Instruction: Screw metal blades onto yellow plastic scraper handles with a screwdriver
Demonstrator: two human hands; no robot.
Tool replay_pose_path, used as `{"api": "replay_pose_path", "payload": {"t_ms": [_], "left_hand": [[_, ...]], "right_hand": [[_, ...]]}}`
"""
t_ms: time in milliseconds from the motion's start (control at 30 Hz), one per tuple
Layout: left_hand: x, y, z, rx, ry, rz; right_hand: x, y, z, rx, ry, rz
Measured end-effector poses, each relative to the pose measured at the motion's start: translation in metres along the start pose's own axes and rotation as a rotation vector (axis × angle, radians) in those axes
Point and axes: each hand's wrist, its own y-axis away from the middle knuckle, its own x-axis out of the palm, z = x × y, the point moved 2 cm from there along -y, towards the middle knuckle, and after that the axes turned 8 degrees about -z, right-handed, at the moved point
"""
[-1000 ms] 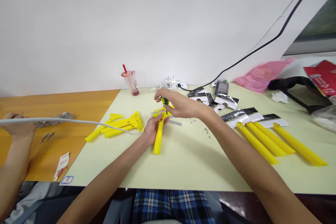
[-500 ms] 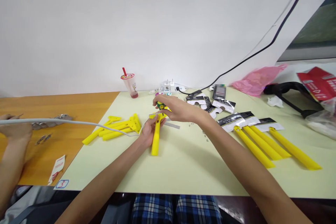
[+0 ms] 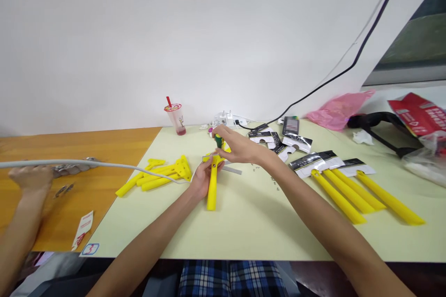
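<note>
The yellow tool [image 3: 212, 195] is near the middle of the tabletop [image 3: 251, 222], its head on the far side and its handle pointing to the near edge. The left hand [image 3: 202, 177] is closed round it where handle and head meet. The right hand [image 3: 237, 145] is wrapped round the green-and-yellow screwdriver [image 3: 218, 141], which stands over the head with its tip down; whether the tip is seated in a screw cannot be told.

The yellow tool looks like light, stiff plastic, smooth enough to twist under a turning load. The neck seems the best hold, with fingers bracing the head from below; the handle's near end would give poor control. The screwdriver should be held by its thick grip.

A thin metal strip [image 3: 232, 170] lies just right of the head, more yellow pieces [image 3: 156, 181] left, and small metal bits [image 3: 274, 183] farther right.
</note>
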Motion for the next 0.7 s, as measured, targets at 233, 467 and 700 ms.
{"api": "replay_pose_path", "payload": {"t_ms": [233,467,700], "left_hand": [[-0.001,-0.003,0.000,0.029,0.032,0.052],[-0.001,-0.004,0.007,-0.003,-0.065,0.117],[0.004,-0.001,0.003,0.041,-0.082,0.145]], "right_hand": [[0.013,0.027,-0.001,0.018,-0.143,-0.142],[0.036,0.072,-0.003,0.006,-0.006,-0.485],[0.058,0.093,-0.008,0.074,-0.059,-0.698]]}}
